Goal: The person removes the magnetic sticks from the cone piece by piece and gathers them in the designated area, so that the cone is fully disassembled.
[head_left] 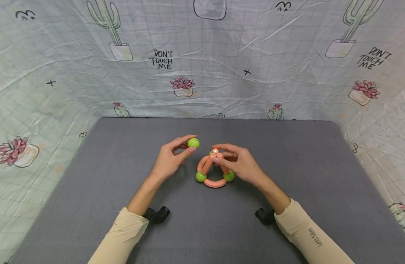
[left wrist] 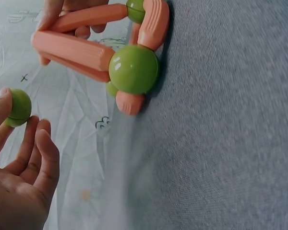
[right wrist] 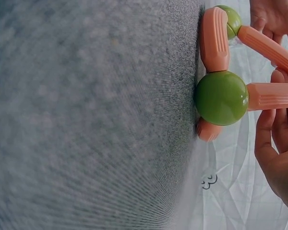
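My left hand point(head_left: 169, 157) pinches a loose green ball point(head_left: 193, 143) between thumb and fingers, a little up and left of a toy frame. That frame has orange rods point(head_left: 215, 183) joined by green balls point(head_left: 228, 176), and it stands on the table. Several rods lean inward from the base and meet at the top. There my right hand point(head_left: 242, 163) holds the rod ends point(head_left: 215, 151) together with thumb and fingers. In the left wrist view the held ball point(left wrist: 20, 108) is apart from the rods. The right wrist view shows a base ball point(right wrist: 222, 98) joined to rods.
The grey table point(head_left: 90, 212) spreads around the frame on all sides. Behind it and at both sides hangs a pale cloth point(head_left: 215, 47) printed with cacti and plants. Black wrist cameras point(head_left: 159, 214) sit under both forearms.
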{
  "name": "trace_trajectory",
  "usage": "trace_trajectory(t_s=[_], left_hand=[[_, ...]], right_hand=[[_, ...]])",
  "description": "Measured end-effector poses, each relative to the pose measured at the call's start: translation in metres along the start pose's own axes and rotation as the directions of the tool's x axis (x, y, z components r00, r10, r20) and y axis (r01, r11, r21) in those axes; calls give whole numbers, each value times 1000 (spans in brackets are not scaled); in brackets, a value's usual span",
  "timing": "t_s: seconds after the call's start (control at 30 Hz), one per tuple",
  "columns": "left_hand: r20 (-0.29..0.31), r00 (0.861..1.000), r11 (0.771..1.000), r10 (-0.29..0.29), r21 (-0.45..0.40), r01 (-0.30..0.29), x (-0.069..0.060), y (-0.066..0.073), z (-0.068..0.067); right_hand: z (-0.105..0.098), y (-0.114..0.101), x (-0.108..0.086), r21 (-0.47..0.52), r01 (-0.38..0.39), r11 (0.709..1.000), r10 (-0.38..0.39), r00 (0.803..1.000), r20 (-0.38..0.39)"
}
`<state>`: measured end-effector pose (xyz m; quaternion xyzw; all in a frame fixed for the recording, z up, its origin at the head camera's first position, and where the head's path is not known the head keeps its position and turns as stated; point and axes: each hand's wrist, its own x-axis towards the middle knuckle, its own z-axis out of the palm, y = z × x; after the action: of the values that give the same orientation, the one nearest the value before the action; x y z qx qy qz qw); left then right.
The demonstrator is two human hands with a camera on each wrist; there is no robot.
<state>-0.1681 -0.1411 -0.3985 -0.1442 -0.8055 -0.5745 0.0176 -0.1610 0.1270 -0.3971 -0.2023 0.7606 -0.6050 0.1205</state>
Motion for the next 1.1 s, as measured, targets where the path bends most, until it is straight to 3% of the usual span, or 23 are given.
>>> trace_trajectory(t_s=[0.17, 0.6, 1.1], left_hand=[[-28, 1000, 1000, -11, 4, 11, -1, -7, -6], [-56, 996, 998, -69, -17, 68, -3, -16, -22], [-96, 984, 987, -151, 43, 156, -5, -32, -45]], right_hand=[[1, 0, 0, 6, -2, 1000, 2, 1000, 5], [-1, 1, -1, -90, -13, 996, 12, 1000, -9], [-2, 4, -1, -54, 12, 998, -12, 1000, 12]])
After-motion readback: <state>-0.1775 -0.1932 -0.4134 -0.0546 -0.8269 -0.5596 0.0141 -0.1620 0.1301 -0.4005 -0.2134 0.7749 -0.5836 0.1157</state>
